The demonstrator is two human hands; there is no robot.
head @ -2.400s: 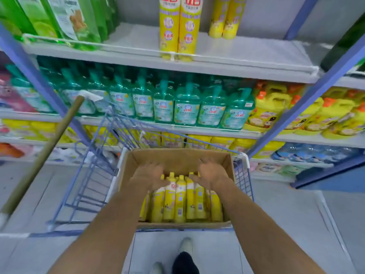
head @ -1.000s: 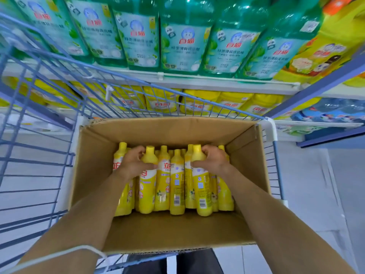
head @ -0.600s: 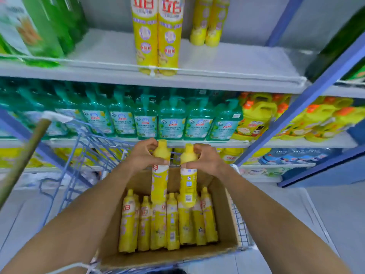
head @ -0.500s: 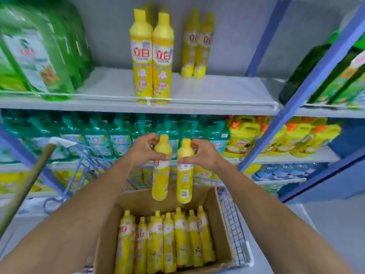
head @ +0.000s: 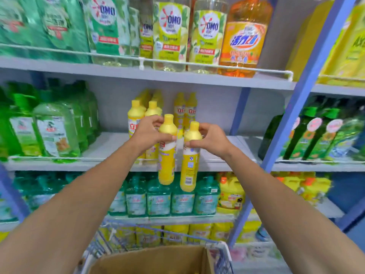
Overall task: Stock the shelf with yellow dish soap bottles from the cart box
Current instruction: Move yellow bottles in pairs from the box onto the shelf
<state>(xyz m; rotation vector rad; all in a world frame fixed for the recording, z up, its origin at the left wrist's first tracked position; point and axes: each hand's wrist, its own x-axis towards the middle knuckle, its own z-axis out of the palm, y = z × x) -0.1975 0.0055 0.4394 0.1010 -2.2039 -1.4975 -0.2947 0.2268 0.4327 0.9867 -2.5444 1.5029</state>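
Head view: the left hand (head: 147,133) grips one yellow bottle (head: 166,157) at its shoulder and the right hand (head: 211,140) grips a second bottle (head: 189,167) likewise, both upright before the middle shelf (head: 110,142). Stiff, smooth and likely full, they seem weighty and slippery; the narrow neck suits holding.

"OMO" was printed on a green pouch (head: 102,26) and pale bottles (head: 169,36) on the top shelf (head: 118,71); "活力28" was shown on an orange bottle (head: 243,42); red "立白" was marked on shelved yellow bottles (head: 184,113).
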